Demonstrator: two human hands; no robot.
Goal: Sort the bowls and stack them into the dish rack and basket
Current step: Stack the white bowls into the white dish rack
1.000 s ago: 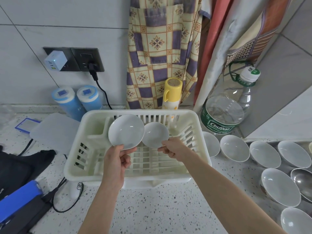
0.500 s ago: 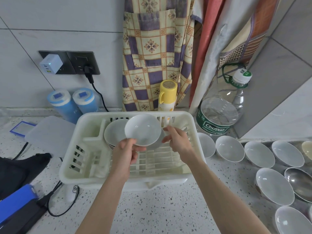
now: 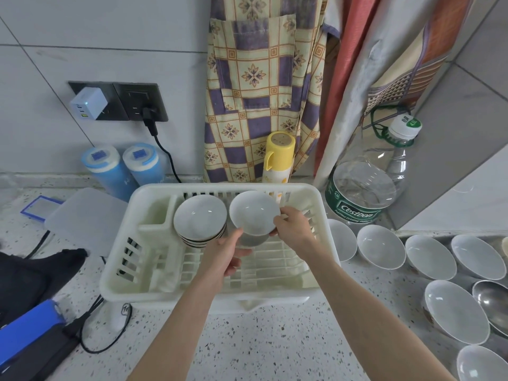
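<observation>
The white dish rack (image 3: 170, 291) sits mid-counter. A stack of white bowls (image 3: 200, 221) leans in its back left part. Just right of the stack, a white bowl (image 3: 254, 213) is tilted towards me over a greyer bowl (image 3: 253, 241) beneath it. My right hand (image 3: 294, 232) pinches the white bowl's right rim. My left hand (image 3: 224, 258) holds its lower left edge, thumb on the rim and fingers curled underneath. Several more white bowls (image 3: 380, 250) lie on the counter to the right of the rack.
A metal bowl (image 3: 492, 302) lies among the bowls at the right edge. A large water bottle (image 3: 365, 188), a yellow bottle (image 3: 277, 158) and two blue canisters (image 3: 121, 169) stand behind the rack. A plastic lid (image 3: 85, 215), cables (image 3: 90, 342) and a blue object (image 3: 27, 328) lie to the left.
The bowl in my left hand moved right, from in front of the stack to over the bowl at my right hand. My right hand now pinches its rim.
</observation>
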